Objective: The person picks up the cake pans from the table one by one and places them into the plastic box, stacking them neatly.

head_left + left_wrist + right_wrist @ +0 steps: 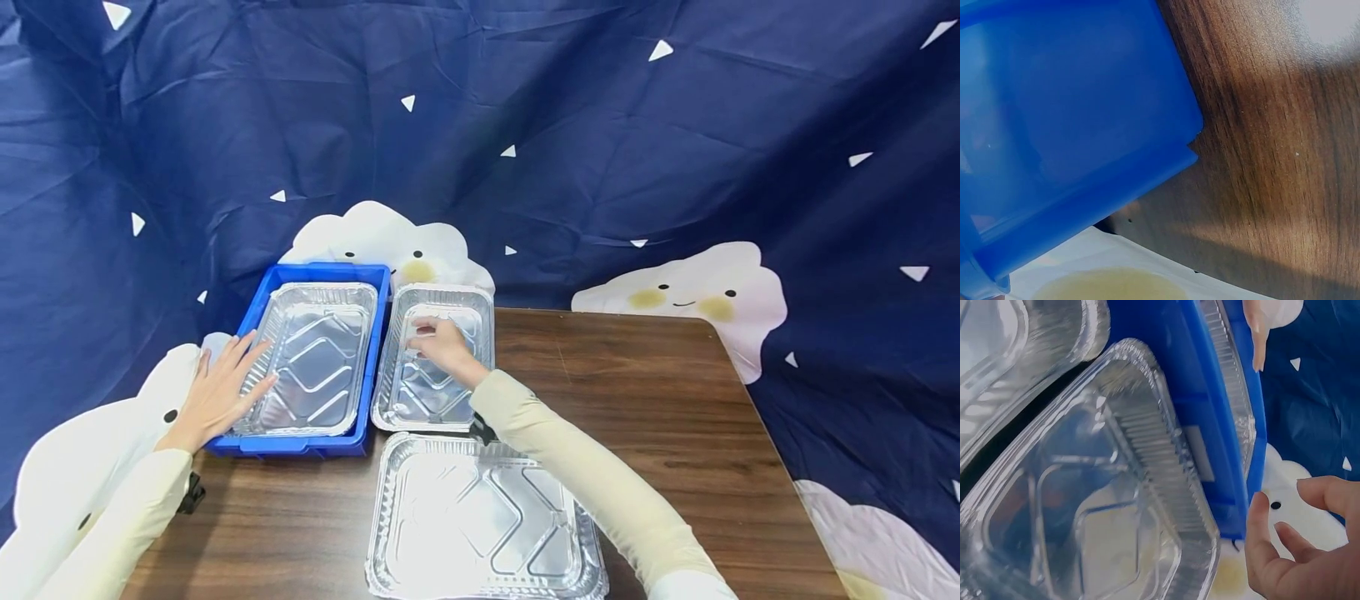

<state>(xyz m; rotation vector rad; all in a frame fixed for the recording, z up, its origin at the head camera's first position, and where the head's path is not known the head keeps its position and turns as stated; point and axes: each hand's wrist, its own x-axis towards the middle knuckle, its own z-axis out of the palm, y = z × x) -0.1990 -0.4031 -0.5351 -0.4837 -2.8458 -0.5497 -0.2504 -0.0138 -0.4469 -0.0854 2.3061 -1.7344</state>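
Found one foil tray (318, 358) seated inside a blue bin (273, 444), on the left part of the wooden table (615, 400). Noted left hand (217, 392) at the bin's left side, fingers spread; cannot tell whether touching the tray. Found second tray (427, 400) just right of the bin. Noted right hand (448, 346) over it, fingers bent, thumb and fingertips apart. Found third tray (457, 533) nearer the camera, partly hidden by the right sleeve (592, 467). Recorded behind: dark blue curtain (562, 92) printed with white triangles (661, 51) and smiling clouds (720, 267).
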